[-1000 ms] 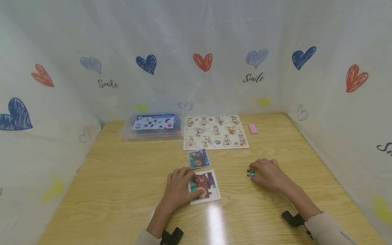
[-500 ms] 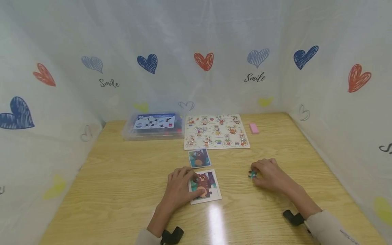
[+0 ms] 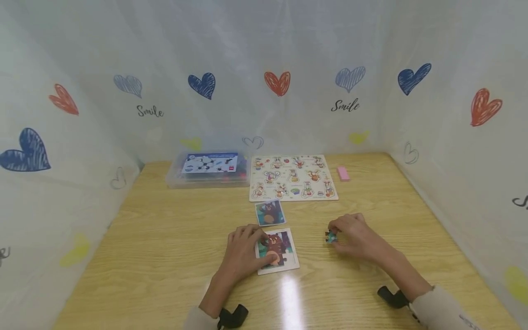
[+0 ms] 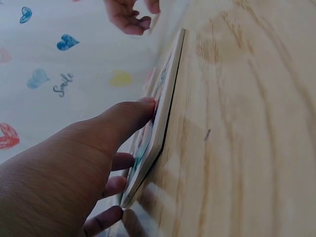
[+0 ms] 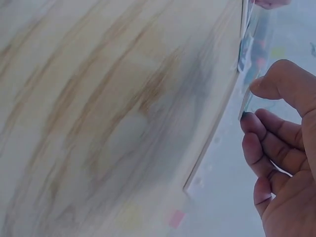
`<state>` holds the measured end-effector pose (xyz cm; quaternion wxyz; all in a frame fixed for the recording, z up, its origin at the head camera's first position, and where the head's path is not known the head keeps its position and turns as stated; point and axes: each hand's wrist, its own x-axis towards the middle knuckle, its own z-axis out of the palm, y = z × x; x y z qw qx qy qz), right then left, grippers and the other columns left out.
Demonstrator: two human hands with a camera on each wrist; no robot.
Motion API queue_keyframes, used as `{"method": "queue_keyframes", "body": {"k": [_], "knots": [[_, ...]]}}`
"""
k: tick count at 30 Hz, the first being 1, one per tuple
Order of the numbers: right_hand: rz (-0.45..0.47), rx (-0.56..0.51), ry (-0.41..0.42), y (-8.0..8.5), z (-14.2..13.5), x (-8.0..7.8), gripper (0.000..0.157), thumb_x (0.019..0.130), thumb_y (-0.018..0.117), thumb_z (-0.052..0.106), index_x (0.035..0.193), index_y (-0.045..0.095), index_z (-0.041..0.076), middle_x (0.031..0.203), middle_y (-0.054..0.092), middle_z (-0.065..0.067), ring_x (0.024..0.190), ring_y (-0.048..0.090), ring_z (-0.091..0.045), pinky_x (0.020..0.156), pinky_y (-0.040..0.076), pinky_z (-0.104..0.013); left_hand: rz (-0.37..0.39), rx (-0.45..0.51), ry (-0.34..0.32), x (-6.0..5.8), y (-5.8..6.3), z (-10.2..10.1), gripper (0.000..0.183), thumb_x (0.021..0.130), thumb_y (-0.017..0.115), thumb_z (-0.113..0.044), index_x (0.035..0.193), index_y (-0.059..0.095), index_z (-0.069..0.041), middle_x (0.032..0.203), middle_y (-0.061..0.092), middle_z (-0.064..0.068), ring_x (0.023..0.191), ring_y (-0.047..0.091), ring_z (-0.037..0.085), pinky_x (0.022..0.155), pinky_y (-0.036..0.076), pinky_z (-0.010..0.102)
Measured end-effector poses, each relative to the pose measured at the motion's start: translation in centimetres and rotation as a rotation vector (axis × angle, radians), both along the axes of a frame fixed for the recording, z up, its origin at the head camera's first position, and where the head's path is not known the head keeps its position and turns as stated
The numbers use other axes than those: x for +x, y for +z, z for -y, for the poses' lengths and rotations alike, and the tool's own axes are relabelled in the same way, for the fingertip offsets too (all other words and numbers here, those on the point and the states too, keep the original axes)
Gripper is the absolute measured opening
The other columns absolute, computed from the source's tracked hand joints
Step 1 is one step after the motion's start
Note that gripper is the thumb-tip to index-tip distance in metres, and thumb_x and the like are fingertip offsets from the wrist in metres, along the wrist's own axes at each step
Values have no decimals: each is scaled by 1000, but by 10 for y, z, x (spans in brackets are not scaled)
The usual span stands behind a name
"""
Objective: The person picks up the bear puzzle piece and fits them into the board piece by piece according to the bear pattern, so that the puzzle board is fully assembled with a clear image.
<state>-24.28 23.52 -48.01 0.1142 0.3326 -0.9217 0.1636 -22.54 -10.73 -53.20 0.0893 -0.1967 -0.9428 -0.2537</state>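
Observation:
A square bear jigsaw puzzle [image 3: 291, 265] in a pale frame lies on the table, its lower right corner showing bare board. My left hand [image 3: 243, 252] holds it at its left side, the thumb [image 4: 140, 109] on the picture and the other fingers along the frame's edge. To the right, a small teal and brown puzzle piece [image 3: 331, 237] is pinched between the thumb and fingertips of my right hand [image 3: 358, 238]. From the right wrist, that puzzle piece [image 5: 245, 103] appears edge-on, above the table. Just beyond the puzzle lies a bear picture card [image 3: 270, 213].
Behind the card lies a white board with cartoon figures [image 3: 293, 178]. A clear plastic case [image 3: 208, 179] stands at the back left, and a pink block [image 3: 343, 173] at the back right. White curtains with printed hearts [image 3: 278, 82] close off the back and both sides.
My right hand has shifted slightly left with the puzzle piece, after a tiny move right. The left hand stays on the puzzle. The head view has swung a little left.

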Motion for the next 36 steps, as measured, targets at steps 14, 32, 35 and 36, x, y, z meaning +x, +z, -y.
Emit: {"method": "queue_keyframes", "body": {"k": [14, 32, 35, 36], "knots": [[-20, -46, 149, 5, 32, 13, 27, 75, 82, 12, 95, 65, 17, 88, 61, 12, 85, 56, -9, 82, 28, -35, 3, -19, 6, 0, 0, -1, 47, 79, 71, -68, 105, 67, -29, 131, 56, 0, 122, 46, 29, 97, 34, 55], [-76, -45, 248, 1, 60, 16, 30, 72, 82, 15, 99, 68, 12, 92, 63, 8, 88, 55, -10, 84, 34, -34, -5, -22, 4, 2, 2, -1, 48, 80, 72, -66, 108, 67, -27, 131, 56, 1, 122, 47, 29, 97, 35, 55], [-68, -43, 264, 0, 64, 16, 31, 72, 81, 15, 100, 69, 12, 92, 63, 9, 88, 54, -9, 84, 33, -34, -13, -16, 0, 2, 3, -1, 49, 80, 72, -65, 109, 68, -26, 131, 56, 1, 122, 47, 30, 97, 35, 55], [-64, -39, 268, 0, 66, 16, 31, 72, 81, 16, 100, 69, 12, 91, 63, 9, 88, 54, -9, 84, 33, -34, -17, -16, -1, 2, 3, -1, 49, 80, 72, -65, 110, 68, -26, 131, 56, 1, 122, 47, 30, 97, 35, 55]]}}
